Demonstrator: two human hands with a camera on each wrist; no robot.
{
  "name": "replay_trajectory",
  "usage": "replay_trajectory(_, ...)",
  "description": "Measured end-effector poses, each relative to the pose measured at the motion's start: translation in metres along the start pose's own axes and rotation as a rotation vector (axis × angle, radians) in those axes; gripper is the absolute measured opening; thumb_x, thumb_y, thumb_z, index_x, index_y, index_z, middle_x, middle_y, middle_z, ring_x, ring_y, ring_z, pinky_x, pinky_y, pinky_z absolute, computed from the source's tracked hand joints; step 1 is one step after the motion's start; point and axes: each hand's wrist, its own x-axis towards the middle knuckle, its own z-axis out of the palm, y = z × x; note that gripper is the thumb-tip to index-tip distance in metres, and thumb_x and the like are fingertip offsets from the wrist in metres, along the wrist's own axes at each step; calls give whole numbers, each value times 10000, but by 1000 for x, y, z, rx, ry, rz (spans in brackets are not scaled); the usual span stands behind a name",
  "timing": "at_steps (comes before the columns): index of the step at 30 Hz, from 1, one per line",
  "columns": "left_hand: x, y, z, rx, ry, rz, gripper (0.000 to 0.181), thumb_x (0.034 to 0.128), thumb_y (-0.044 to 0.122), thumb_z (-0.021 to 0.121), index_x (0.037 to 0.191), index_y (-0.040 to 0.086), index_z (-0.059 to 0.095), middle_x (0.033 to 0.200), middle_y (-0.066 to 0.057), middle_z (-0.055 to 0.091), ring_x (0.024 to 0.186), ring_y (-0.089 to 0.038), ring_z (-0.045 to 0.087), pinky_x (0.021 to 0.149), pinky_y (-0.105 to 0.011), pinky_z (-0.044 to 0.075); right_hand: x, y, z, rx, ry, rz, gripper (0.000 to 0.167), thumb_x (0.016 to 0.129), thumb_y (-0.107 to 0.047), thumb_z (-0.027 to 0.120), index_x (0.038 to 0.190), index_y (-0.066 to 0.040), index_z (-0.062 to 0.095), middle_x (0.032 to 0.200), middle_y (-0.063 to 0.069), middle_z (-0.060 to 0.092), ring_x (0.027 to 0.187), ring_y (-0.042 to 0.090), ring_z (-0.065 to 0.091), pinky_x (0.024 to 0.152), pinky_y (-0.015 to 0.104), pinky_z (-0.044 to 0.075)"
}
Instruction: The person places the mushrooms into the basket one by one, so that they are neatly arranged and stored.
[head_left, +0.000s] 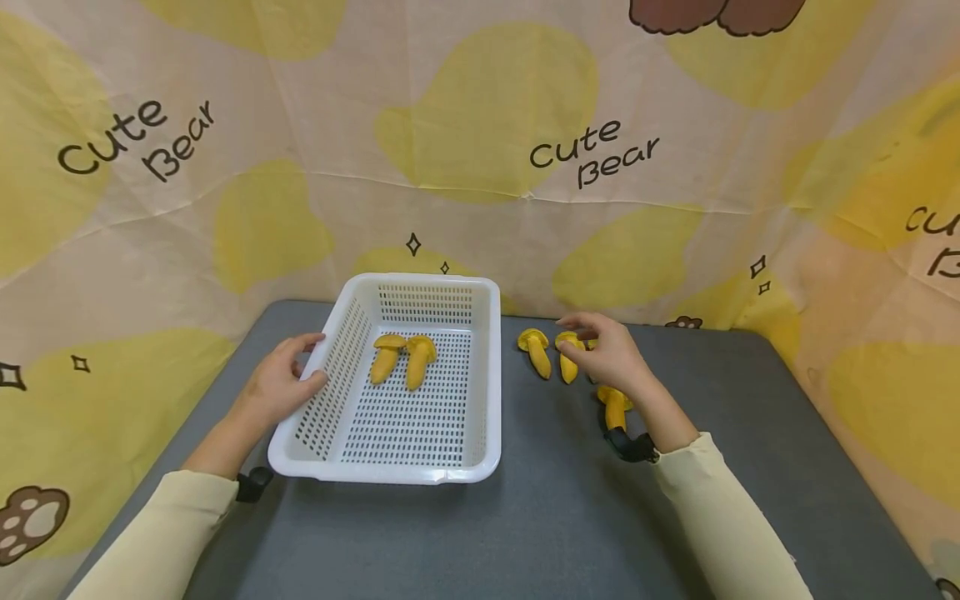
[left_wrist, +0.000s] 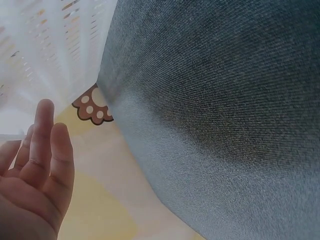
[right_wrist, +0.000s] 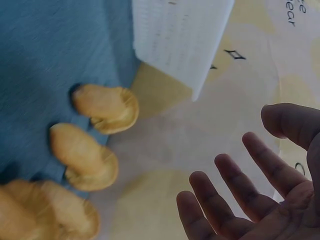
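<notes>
1. The right hand (head_left: 606, 354) grasps nothing; its loosely spread fingers hover by four yellow mushrooms (head_left: 537, 353).
2. The left hand (head_left: 276, 385) is unclenched, relaxed fingers at the left rim of the white basket (head_left: 493, 375).
3. Two mushrooms (head_left: 386, 360) lie inside the basket, caps toward its far wall.
4. The other four rest right of it on the grey table (head_left: 465, 542).

Left hand (left_wrist: 37, 175) lay at 8 o'clock, fingers extended, by white slotted basket (left_wrist: 52, 55) at 10. Grey tabletop (left_wrist: 225, 100) spanned 12 to 5. Yellow-patterned cloth (left_wrist: 112, 180) sat at 7, brown paw print (left_wrist: 95, 105) at 9.
</notes>
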Motion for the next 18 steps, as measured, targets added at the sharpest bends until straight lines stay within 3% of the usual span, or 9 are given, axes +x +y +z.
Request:
replay_trajectory(4, 1, -1, 1, 1, -9, -16, 626, 855, 146, 568, 1435, 23, 369, 1329, -218, 436, 738, -223, 600, 524, -302, 552, -4, 11, -3, -24, -6, 40, 341, 914, -286, 632, 1244, -204, 606, 1323, 81, 556, 1217, 353, 533, 838, 491, 538)
replay_trajectory(9, 2, -1, 0, 3, -16, -24, 629, 861, 165, 555, 1445, 35, 361, 1336, -210, 431, 743, -233, 601, 524, -303, 554, -7, 23, -6, -45, -16, 79, 354, 913, -294, 625, 1247, -180, 603, 1323, 122, 559, 1218, 392, 528, 918, 523, 508)
replay_trajectory(18, 1, -2, 0, 5, -8, -15, 619, 862, 161, 568, 1436, 34, 374, 1329, -213, 439, 719, -227, 590, 528, -307, 555, -16, 44, -11, -101, -16, 66, 345, 909, -240, 635, 1237, -132, 621, 1266, 158, 604, 1145, 413, 566, 909, 521, 505)
